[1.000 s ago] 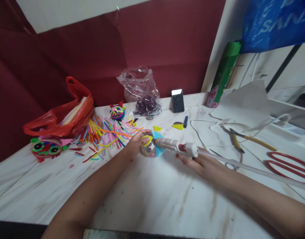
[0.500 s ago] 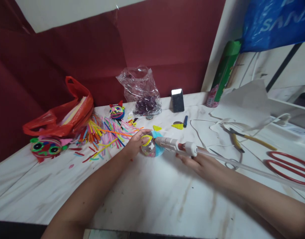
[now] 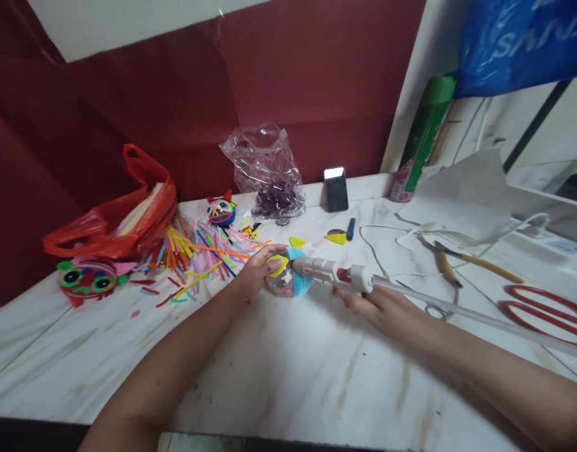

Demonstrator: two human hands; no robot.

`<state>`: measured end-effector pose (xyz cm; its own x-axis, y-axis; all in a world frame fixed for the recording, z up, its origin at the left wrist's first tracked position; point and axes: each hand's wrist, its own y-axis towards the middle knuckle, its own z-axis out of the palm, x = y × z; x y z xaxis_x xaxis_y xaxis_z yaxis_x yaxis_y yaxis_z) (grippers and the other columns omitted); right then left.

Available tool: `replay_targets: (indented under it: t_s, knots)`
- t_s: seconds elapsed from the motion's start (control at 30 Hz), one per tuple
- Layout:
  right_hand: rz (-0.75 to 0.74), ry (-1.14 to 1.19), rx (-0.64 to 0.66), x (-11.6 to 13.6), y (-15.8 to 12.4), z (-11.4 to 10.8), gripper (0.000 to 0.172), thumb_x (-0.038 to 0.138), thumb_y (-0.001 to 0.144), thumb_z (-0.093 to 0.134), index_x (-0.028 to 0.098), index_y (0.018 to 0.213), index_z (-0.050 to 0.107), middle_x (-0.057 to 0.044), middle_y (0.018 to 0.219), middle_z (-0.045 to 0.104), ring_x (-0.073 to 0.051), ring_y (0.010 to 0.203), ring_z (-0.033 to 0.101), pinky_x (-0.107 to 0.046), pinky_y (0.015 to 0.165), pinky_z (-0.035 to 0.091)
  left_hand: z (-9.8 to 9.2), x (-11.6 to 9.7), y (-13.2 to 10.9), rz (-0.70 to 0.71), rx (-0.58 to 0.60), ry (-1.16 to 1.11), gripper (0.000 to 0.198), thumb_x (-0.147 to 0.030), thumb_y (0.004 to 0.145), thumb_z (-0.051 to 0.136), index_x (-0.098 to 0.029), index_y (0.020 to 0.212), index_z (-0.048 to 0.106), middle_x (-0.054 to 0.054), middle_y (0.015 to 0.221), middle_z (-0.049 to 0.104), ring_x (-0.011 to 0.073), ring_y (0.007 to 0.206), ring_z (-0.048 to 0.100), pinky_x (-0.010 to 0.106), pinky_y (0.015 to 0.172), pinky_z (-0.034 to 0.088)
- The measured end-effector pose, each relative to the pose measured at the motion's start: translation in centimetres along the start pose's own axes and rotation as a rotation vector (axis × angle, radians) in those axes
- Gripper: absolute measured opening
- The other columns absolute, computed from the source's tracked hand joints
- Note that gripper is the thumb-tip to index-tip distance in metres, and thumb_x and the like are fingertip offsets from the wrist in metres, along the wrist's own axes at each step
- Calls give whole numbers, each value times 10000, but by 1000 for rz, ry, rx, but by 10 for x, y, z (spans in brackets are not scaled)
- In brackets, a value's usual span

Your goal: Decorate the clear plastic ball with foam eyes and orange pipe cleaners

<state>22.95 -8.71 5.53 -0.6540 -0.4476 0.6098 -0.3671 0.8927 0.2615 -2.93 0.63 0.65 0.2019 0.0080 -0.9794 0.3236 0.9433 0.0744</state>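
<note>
My left hand is closed around the left side of a clear ball, its thumb by a yellow outlined shape on the surface. Blue pipe-cleaner rows cover the ball's right part. In my right hand is a white glue gun, with a long translucent glue stick trailing out of its back to the right. The gun's nozzle meets or nearly meets the blue part; actual contact is too small to tell. Behind the ball lie yellow triangular pieces.
Pipe cleaners and a red plastic bag lie at left, near two decorated animal-face balls. A clear bag, a phone and a green spray can stand behind. Pliers, scissors and white cords are at right.
The glue gun and my right hand have shifted very slightly, the gun's rear end a little lower. My left hand and the ball stay almost in place.
</note>
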Motion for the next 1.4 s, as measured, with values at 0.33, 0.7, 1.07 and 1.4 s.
replay_targets:
  t_s: [0.33, 0.7, 1.07, 1.4]
  knots:
    - [32, 17, 12, -4, -1, 4, 400, 470, 856, 374, 220, 874, 685, -53, 784, 717, -232, 711, 677, -330, 672, 547, 2, 0, -1, 7, 2, -16, 482, -311, 641, 779, -176, 1071, 609, 65, 1064, 655, 167, 872, 631, 278, 788, 469]
    - [36, -3, 42, -5, -3, 1, 432, 484, 863, 354, 211, 868, 689, -58, 777, 709, -229, 715, 675, -324, 689, 539, 5, -4, -3, 5, 12, -10, 470, -304, 637, 788, -175, 1056, 619, 59, 1025, 667, 156, 825, 637, 275, 782, 470]
    - [34, -3, 12, -4, -2, 2, 448, 501, 870, 339, 224, 902, 690, -47, 752, 709, -233, 724, 680, -324, 701, 546, 3, -3, -1, -13, 4, -31, 478, -288, 616, 796, -174, 1044, 615, 51, 1032, 649, 150, 817, 639, 262, 738, 490]
    - [29, -1, 45, -2, -3, -2, 411, 464, 860, 356, 218, 865, 684, -52, 787, 714, -230, 742, 675, -326, 710, 544, 3, -3, -2, -14, 10, -8, 479, -301, 640, 781, -174, 1065, 600, 57, 1069, 643, 149, 834, 634, 268, 769, 484]
